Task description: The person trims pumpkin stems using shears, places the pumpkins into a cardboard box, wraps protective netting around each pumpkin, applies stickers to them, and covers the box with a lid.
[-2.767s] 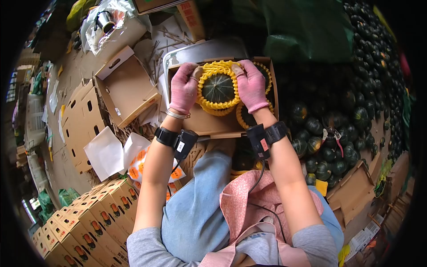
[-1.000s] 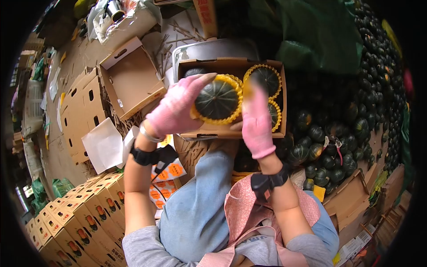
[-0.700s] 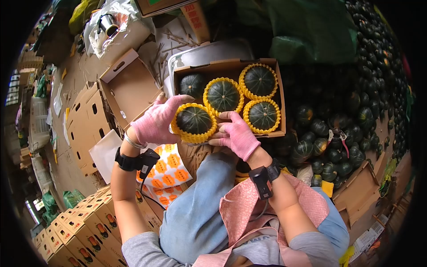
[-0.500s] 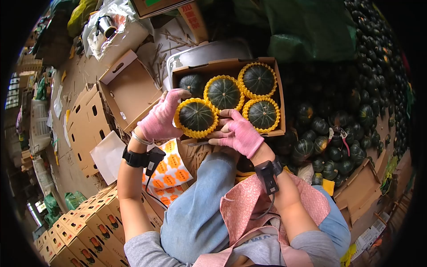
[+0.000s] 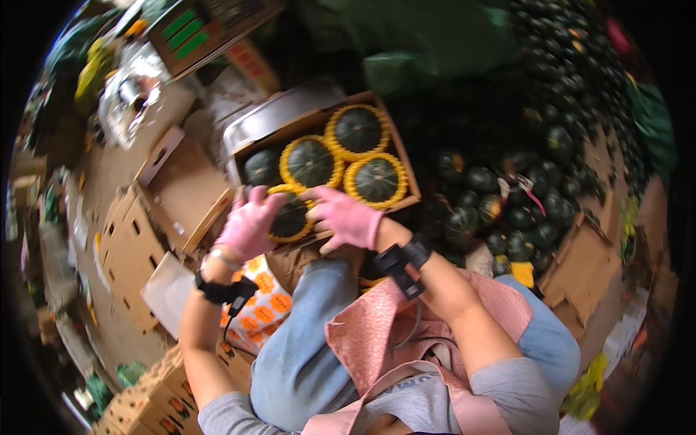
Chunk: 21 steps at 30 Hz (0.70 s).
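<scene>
A cardboard box holds several dark green pumpkins. At its near left corner sits a pumpkin in a yellow foam net, between my two pink-gloved hands. My left hand is at its left side, thumb and fingers apart. From the right, my right hand reaches over its edge with fingers spread; blur hides the exact contact. Three more netted pumpkins, one at the back, one in the middle and one at the right, sit in the box. The far-left pumpkin shows no net.
An open cardboard box lies to the left. Orange stickers on a sheet lie beside my knee. Loose pumpkins are heaped at the right, with pink-handled shears on top. Printed cartons stand at lower left.
The whole view has shifted, moving the box up-left in the picture. My right hand's fingers now spread over the near-left pumpkin's right edge; my left hand sits lower at its left side.
</scene>
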Available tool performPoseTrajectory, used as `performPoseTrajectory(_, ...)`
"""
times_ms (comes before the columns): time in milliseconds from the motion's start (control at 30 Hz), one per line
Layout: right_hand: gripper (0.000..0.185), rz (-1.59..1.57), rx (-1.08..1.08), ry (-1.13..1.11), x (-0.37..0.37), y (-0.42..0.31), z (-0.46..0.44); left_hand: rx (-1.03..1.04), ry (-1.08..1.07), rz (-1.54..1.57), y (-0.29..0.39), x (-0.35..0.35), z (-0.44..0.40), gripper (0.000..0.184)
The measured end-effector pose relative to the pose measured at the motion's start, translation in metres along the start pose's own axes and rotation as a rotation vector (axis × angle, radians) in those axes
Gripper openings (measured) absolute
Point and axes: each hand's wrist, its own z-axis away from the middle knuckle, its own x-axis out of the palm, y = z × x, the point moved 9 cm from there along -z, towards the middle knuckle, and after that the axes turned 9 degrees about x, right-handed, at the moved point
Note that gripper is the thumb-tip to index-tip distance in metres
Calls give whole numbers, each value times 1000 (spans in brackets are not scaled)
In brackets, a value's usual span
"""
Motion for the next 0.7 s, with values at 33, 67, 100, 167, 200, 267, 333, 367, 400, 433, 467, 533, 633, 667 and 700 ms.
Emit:
performPoseTrajectory(33, 43, 204, -59, 108, 3, -8, 18, -77, -137, 120, 0, -12, -4, 78)
performPoseTrajectory(67, 35, 268, -246, 165, 3, -13, 44, -67, -157, 516, 2, -25, -7, 71)
performPoseTrajectory(100, 33, 227, -347, 139, -5, -7, 69, -96, -31, 350, -19, -23, -11, 61)
performPoseTrajectory(167, 29, 35, -463, 146, -33, 18, 113, -207, 183, -126, -30, -47, -28, 48)
performPoseTrajectory(200, 28, -105, -488, 164, -59, 34, 136, -303, 159, -332, -44, -38, -32, 51)
performPoseTrajectory(267, 21, -198, -504, 612, -132, 77, 182, -489, -78, -417, -56, -20, -45, 73)
performPoseTrajectory(333, 26, 427, -151, 1334, -209, 129, 245, -517, -86, -386, -62, -18, -50, 81)
performPoseTrajectory(367, 35, 672, 144, 1701, -223, 142, 288, -497, -67, -410, -63, -16, -54, 81)
performPoseTrajectory(400, 41, 690, 459, 1946, -225, 147, 327, -485, -91, -429, -57, -15, -57, 82)
performPoseTrajectory(433, 45, 719, 586, 2057, -229, 153, 349, -484, -109, -452, -51, -16, -61, 82)
performPoseTrajectory(467, 49, 748, 708, 2160, -236, 160, 369, -492, -129, -479, -50, -18, -61, 82)
performPoseTrajectory(533, 44, 480, 791, 1816, -301, 224, 366, -435, -25, -500, -48, -18, -60, 82)
performPoseTrajectory(633, 34, 554, 729, 1709, -292, 213, 348, -468, 118, -299, -52, -23, -50, 79)
performPoseTrajectory(667, 32, 663, 705, 1714, -273, 191, 344, -428, 182, -274, -55, -23, -46, 80)
performPoseTrajectory(700, 32, 670, 662, 1733, -266, 178, 344, -413, 215, -239, -62, -21, -42, 81)
